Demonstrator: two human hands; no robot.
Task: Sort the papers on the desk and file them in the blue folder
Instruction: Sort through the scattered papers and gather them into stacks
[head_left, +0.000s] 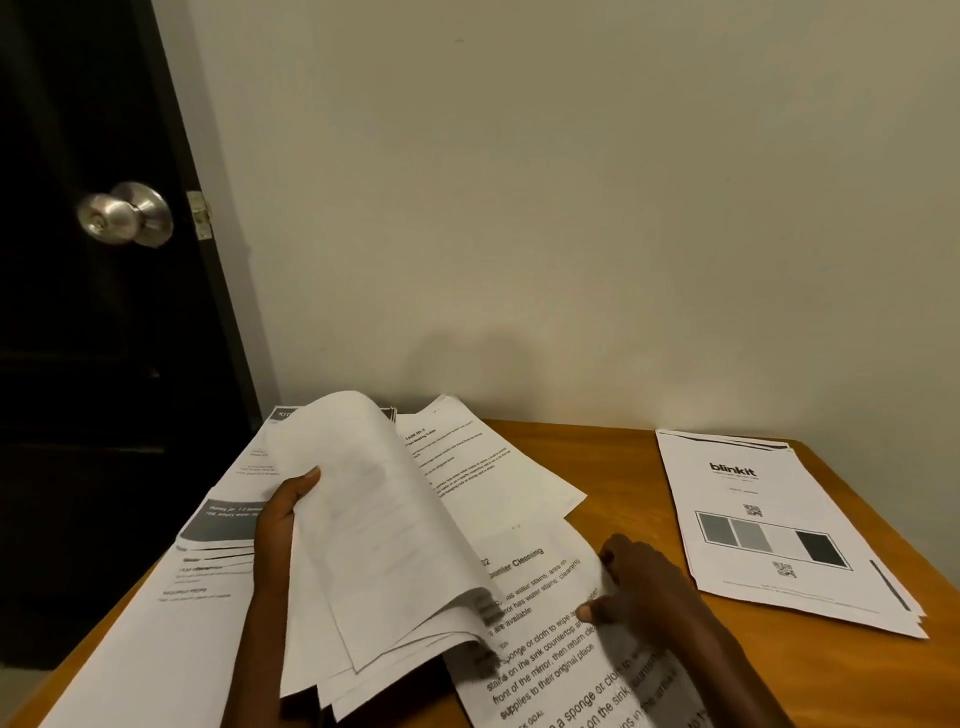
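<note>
Orange-brown wooden desk (831, 686) carries everything. Loose white printed papers (218, 597) spread at your left. Your left hand (283, 525) grips lifted curled white sheet bundle (374, 519). Your right hand (644, 587), fingers curled, pinches white sheet reading "Cleaning" (545, 649). White "blinkit" stack (769, 525) lies apart, far right.

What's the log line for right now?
left hand: holds lifted sheets | right hand: pinches printed page | blinkit stack: apart, right | blue folder: unseen

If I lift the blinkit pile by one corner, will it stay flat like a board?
Probably not. The sheets lifted by the left hand curl over, so the blinkit pile would likely droop. Its edges look loose and fanned, so sheets may slide apart.
</note>
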